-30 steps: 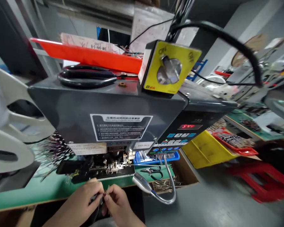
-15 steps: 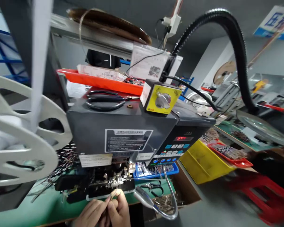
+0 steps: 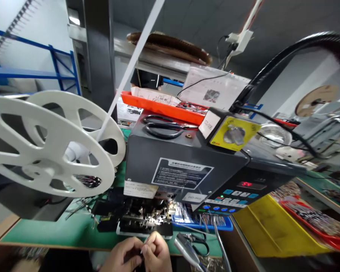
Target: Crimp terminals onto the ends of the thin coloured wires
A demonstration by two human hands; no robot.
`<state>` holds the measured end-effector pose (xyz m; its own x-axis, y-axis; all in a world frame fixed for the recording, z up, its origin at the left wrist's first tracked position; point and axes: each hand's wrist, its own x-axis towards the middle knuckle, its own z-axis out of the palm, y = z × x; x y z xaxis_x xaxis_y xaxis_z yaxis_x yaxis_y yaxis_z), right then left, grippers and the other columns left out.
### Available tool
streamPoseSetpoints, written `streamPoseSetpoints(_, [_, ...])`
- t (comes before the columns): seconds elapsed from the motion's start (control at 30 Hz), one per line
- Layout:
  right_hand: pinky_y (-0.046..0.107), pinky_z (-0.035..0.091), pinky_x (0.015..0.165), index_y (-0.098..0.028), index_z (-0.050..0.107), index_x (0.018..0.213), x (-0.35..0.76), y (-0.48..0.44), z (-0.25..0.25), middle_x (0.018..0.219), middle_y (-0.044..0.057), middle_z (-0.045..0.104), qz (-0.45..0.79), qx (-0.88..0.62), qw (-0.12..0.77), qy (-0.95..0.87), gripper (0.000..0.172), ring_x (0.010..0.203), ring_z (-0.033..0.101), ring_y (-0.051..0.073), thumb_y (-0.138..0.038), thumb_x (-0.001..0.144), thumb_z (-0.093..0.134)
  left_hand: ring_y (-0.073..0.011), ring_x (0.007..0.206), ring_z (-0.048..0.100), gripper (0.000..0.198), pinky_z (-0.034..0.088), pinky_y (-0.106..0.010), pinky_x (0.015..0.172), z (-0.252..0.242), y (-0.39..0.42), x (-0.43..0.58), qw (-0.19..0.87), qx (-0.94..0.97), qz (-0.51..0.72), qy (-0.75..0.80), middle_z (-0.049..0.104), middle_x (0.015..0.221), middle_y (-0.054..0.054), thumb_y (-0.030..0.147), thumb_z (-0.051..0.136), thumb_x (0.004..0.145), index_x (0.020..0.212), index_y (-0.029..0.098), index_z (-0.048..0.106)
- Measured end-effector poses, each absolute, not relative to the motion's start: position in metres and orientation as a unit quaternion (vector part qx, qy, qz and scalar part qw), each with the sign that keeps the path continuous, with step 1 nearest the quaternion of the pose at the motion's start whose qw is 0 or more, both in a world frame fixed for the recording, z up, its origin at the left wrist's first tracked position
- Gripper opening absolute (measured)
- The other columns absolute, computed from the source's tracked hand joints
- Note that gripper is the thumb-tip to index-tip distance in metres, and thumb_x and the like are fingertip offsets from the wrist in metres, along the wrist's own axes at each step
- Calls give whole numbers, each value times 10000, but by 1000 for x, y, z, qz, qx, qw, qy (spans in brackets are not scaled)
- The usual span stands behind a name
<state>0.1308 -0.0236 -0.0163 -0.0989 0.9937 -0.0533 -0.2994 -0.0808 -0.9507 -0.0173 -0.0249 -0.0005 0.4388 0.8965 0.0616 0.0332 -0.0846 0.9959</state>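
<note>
Your left hand (image 3: 124,256), right hand (image 3: 158,254) curled narrow, fingertips touching; pinched item too small to tell. Likely lining-up step just near of press tooling (image 3: 143,221); feeding called for steady aim.

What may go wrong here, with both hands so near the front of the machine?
1. The left hand and right hand meet right in front of the exposed tooling; fingertips might get caught there.
2. The black scissors lie loose on top of the machine; vibration might shake them off.
</note>
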Motion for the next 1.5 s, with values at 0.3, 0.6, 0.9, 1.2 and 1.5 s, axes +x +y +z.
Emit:
streamPoseSetpoints(0.3, [180,313,483,-198,490,734,130,-46,0,602,-66,470,549,-452,567,-415,297,498,350,72,-398,892,642,-154,725,521,140,413,-256,699,23,-36,-17,430,659,394,474,542,781,2,304,556,929,930,204,654])
streamPoseSetpoints(0.6, [205,305,444,-208,524,821,139,-21,14,637,-62,426,529,-440,533,-492,167,477,332,82,-337,906,588,-161,727,595,154,446,-256,696,36,-28,-10,439,680,350,470,654,816,-17,281,534,927,967,199,658])
streamPoseSetpoints(0.9, [231,346,521,-192,517,626,153,-15,32,601,-38,467,505,-404,443,-621,204,552,415,113,-161,787,638,-121,486,582,316,460,-217,443,45,-15,-20,719,543,279,331,602,732,-11,452,631,863,905,139,629])
streamPoseSetpoints(1.2, [223,386,417,-197,595,909,145,-21,18,573,-73,412,503,-498,518,-481,184,441,400,104,-372,868,635,-116,601,552,305,489,-229,608,16,-19,9,655,505,414,380,514,650,51,475,584,899,957,186,505])
streamPoseSetpoints(1.5, [218,309,458,-198,533,945,143,-14,15,560,-114,294,406,-527,562,-491,198,461,283,90,-291,836,669,-150,721,548,124,448,-246,680,12,-24,18,547,567,430,441,576,743,18,315,533,919,881,197,535])
